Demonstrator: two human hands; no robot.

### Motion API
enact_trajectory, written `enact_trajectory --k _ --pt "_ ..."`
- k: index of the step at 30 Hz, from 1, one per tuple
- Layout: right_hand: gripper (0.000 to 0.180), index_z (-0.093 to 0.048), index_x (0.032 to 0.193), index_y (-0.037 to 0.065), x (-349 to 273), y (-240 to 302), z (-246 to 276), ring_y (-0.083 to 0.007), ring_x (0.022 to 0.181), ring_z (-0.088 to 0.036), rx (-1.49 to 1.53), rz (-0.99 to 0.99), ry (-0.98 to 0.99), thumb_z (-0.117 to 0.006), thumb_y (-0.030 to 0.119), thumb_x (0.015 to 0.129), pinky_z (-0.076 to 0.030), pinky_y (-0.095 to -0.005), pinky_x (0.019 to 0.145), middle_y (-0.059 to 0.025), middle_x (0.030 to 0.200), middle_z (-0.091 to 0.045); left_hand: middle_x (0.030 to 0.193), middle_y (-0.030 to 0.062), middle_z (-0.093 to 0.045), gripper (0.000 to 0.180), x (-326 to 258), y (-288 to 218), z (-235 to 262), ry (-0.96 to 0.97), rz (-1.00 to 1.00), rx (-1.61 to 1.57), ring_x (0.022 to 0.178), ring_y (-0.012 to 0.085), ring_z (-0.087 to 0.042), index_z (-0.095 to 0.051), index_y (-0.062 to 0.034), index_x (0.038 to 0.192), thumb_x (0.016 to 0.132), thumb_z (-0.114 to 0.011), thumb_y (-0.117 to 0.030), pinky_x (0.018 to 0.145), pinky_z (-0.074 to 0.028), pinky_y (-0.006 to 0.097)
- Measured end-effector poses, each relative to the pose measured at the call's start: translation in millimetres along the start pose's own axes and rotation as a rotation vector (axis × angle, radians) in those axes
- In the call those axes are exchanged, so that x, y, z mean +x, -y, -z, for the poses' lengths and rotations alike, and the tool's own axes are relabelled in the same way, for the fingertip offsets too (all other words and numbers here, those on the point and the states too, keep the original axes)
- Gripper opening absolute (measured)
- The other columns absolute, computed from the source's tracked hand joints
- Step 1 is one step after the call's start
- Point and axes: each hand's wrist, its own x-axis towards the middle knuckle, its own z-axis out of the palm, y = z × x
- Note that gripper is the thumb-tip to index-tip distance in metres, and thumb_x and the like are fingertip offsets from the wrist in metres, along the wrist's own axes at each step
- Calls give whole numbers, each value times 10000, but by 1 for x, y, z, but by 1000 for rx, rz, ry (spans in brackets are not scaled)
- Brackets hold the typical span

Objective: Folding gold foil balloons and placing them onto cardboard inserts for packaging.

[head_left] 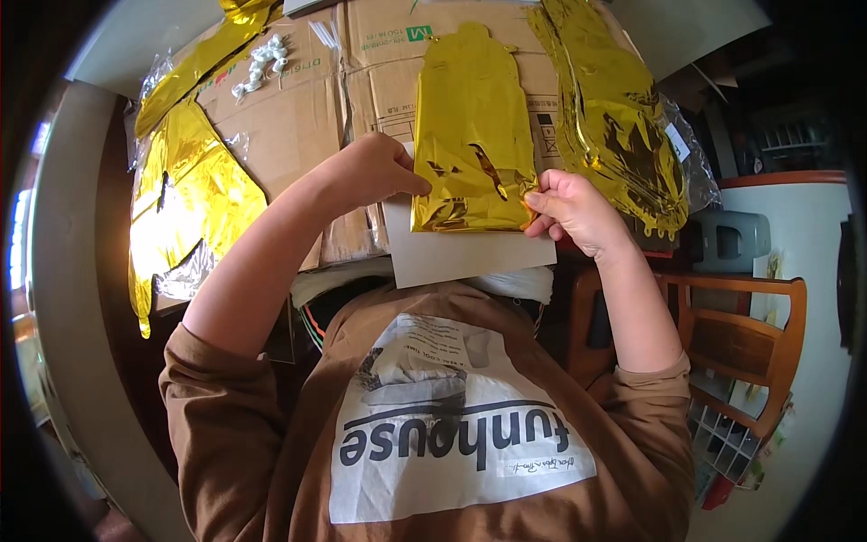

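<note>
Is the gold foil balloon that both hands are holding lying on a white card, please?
Yes, the gold foil balloon rests with its lower edge on the white card, pinched by the left hand and right hand.

We see the foil balloon lying on the card sheet at the near edge of the worktop, more foil balloons to its left and right, and plastic pieces at the far left.

Table covered by flattened cardboard; gold foil balloons, white card on it.
</note>
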Motion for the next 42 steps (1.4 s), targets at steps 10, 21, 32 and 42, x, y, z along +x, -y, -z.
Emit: enact_trajectory --k 10,21,32,42 --pt "180 -599 1097 -33 -1 3 -3 -125 672 -704 -13 12 -5 -635 128 1026 -409 -200 473 -58 875 -644 734 -3 -602 295 -21 8 -14 -127 -9 -252 588 67 -516 -651 -12 993 925 -787 -265 529 -411 237" --pt "204 -599 1100 -34 -2 -1 -6 -128 691 -708 9 39 -27 -636 152 1024 -417 -208 484 -57 895 -642 875 49 -661 489 -47 16 -43 -150 -4 -545 627 79 -586 -509 13 1302 895 -763 -80 552 -474 218" --pt "213 -597 1109 -42 -2 2 -8 -142 679 -710 43 42 -46 -644 143 1015 -417 -216 481 -81 916 -659 896 44 -657 251 -48 14 -44 -6 27 -441 604 80 -625 -571 12 1177 980 -668 -110 556 -478 205" --pt "289 -606 1188 -56 -15 5 -3 -101 646 -656 14 76 -42 -682 133 983 -439 -214 491 -76 912 -683 852 39 -666 279 -42 24 -54 -147 -30 -487 686 89 -698 -523 32 1265 1033 -583 -110 583 -498 207"
